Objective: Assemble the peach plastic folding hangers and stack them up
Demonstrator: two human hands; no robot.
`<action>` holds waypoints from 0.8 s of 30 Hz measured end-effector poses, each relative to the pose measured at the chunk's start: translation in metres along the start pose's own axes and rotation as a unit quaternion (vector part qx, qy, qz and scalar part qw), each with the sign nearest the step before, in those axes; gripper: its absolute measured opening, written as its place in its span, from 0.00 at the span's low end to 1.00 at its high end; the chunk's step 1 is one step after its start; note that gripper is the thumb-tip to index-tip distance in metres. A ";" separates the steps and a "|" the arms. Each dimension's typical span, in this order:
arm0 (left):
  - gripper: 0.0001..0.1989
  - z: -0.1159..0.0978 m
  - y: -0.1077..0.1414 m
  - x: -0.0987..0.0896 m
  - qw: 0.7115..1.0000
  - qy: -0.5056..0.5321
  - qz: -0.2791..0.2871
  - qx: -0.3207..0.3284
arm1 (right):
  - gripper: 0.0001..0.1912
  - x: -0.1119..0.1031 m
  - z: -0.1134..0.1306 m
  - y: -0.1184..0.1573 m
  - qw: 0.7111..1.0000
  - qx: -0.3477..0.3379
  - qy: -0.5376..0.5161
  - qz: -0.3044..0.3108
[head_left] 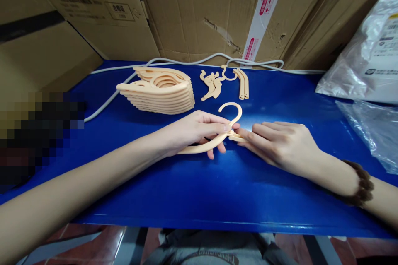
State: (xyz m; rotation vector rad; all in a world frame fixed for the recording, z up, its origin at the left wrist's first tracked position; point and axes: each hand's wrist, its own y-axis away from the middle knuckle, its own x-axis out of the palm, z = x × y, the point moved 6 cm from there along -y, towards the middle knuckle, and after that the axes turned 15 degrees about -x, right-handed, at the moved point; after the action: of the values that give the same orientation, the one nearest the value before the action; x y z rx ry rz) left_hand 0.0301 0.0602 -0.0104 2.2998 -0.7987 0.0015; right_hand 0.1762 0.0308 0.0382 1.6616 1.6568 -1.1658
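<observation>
Closest of all, a grey shirt (pixel 202 249) shows dark lettering I can't make out. Over the blue table (pixel 217 203), the person's left hand (pixel 199 127) pinches one cream hanger (pixel 211 145) just below its hook (pixel 240 112), while the right hand (pixel 284 145) grips the far arm (pixel 237 137). Beyond sit one stack of matching hangers (pixel 158 98), too tightly layered to count surely, a small jumble of loose pieces (pixel 213 85) and two slim curved strips (pixel 243 85). One cardboard box (pixel 93 35), back left, bears five symbols and a framed "合格证"; its inside is hidden. White-and-pink tape (pixel 263 6) behind carries tiny print. One clear plastic bag (pixel 348 64), at right, holds something white, its label too small to read.
</observation>
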 end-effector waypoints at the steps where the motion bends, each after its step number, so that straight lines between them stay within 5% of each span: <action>1: 0.16 0.000 0.000 0.000 1.000 -0.003 0.002 0.001 | 0.14 0.000 0.000 0.000 1.000 -0.001 0.002 -0.002; 24: 0.12 0.000 -0.001 0.002 0.998 0.021 -0.045 0.025 | 0.19 0.013 -0.004 0.005 0.986 0.054 -0.153 0.045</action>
State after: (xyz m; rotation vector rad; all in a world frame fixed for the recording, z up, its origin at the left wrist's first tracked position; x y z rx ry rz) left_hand 0.0327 0.0597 -0.0101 2.3733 -0.6798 0.0304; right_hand 0.1805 0.0399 0.0284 1.5141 1.3357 -1.4072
